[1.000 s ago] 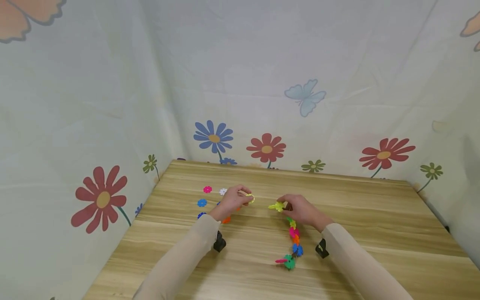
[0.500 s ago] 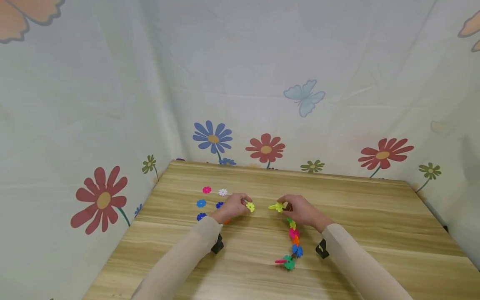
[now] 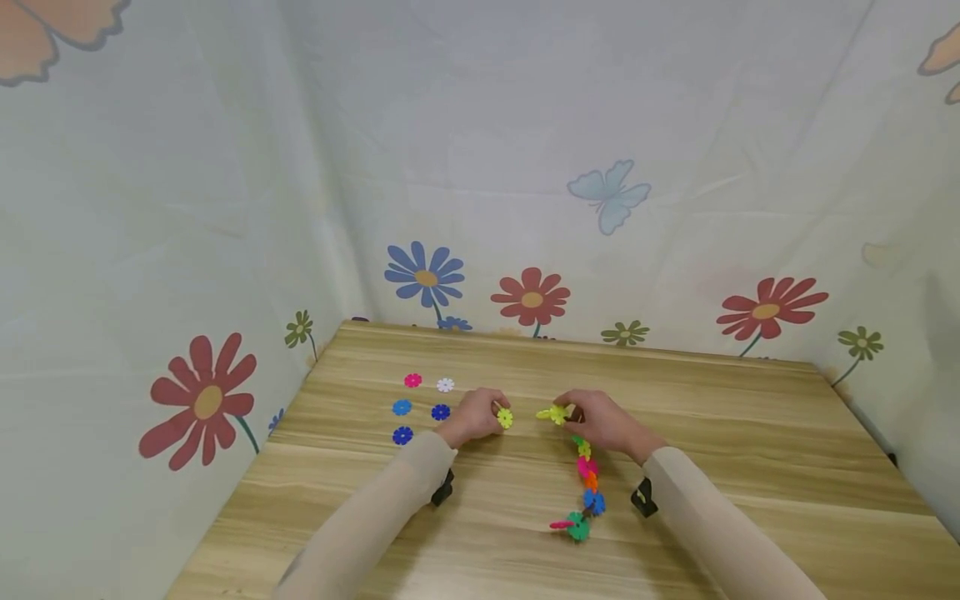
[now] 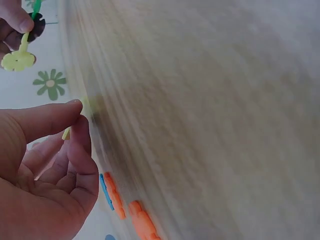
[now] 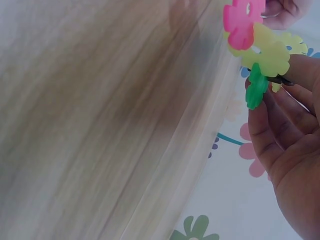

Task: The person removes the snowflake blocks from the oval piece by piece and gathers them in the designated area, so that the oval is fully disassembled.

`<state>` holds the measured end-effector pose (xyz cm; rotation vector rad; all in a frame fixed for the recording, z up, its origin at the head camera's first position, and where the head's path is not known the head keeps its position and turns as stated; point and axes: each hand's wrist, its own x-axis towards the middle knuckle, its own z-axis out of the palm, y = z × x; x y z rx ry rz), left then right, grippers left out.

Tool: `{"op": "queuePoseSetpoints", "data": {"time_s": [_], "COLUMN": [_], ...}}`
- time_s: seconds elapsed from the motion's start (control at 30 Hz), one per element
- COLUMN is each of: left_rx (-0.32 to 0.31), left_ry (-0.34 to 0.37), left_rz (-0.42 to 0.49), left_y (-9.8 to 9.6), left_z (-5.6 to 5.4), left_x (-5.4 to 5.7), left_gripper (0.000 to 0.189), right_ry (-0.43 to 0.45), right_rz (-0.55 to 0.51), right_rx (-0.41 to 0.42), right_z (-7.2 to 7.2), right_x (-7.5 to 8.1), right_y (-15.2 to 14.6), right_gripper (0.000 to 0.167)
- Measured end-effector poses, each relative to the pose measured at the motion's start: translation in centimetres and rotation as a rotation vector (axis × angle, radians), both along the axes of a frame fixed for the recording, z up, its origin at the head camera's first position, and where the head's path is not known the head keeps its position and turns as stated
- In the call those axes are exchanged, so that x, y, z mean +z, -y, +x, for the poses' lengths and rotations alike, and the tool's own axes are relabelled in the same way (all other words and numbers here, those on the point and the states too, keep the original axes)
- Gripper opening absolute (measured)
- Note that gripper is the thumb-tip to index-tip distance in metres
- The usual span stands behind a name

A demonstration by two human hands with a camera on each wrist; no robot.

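Note:
In the head view my left hand (image 3: 476, 415) pinches a yellow snowflake disc (image 3: 506, 418) between thumb and fingertips, its notched face toward the camera. Only a sliver of that yellow disc (image 4: 66, 133) shows in the left wrist view. My right hand (image 3: 602, 421) grips a chain of interlocked discs near its far end, where yellow discs (image 3: 557, 414) stick out toward the left hand. From there the chain curves toward me through pink (image 3: 588, 467), orange and blue discs to a green disc (image 3: 577, 527). In the right wrist view, a green disc (image 5: 257, 87) sits at the fingertips. A gap separates the hands.
Loose discs lie flat on the wooden table (image 3: 720, 517) left of the left hand: pink (image 3: 413, 380), white (image 3: 446, 385) and several blue (image 3: 402, 436). Orange discs (image 4: 143, 222) lie below that hand, hidden in the head view. A printed cloth wall (image 3: 480, 167) borders the table.
My left hand has come slightly lower and nearer, turning the yellow disc from edge-on to face-on. The right hand and the chain stay almost still.

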<state>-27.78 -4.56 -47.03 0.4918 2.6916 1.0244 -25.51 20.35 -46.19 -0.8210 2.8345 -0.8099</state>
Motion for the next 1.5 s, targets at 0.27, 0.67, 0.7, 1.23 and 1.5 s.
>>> {"op": "queuePoseSetpoints", "data": {"time_s": [0.27, 0.67, 0.7, 1.23, 1.5], "left_rx": [-0.006, -0.042, -0.040, -0.070, -0.070], "left_ry": [-0.003, -0.061, -0.064, -0.103, 0.004], "left_rz": [-0.071, -0.137, -0.133, 0.005, 0.150], "left_y": [-0.3, -0.4, -0.3, -1.0, -2.3], "left_z": [-0.2, -1.1, -1.1, -0.2, 1.0], "left_x": [-0.1, -0.3, -0.4, 0.1, 0.4], "left_gripper": [0.038, 0.038, 0.038, 0.016, 0.014], "right_ry": [-0.003, -0.020, -0.022, 0.009, 0.021], "right_rz": [0.005, -0.005, -0.004, -0.021, -0.043], "right_rx": [0.003, 0.016, 0.019, 0.024, 0.039], "right_z": [-0.2, -0.3, -0.3, -0.5, -0.6], "right_x": [-0.1, 0.0, 0.0, -0.2, -0.2], "right_y": [0.0, 0.2, 0.3, 0.4, 0.6], "right_gripper": [0.035, 0.035, 0.034, 0.033, 0.031]}}
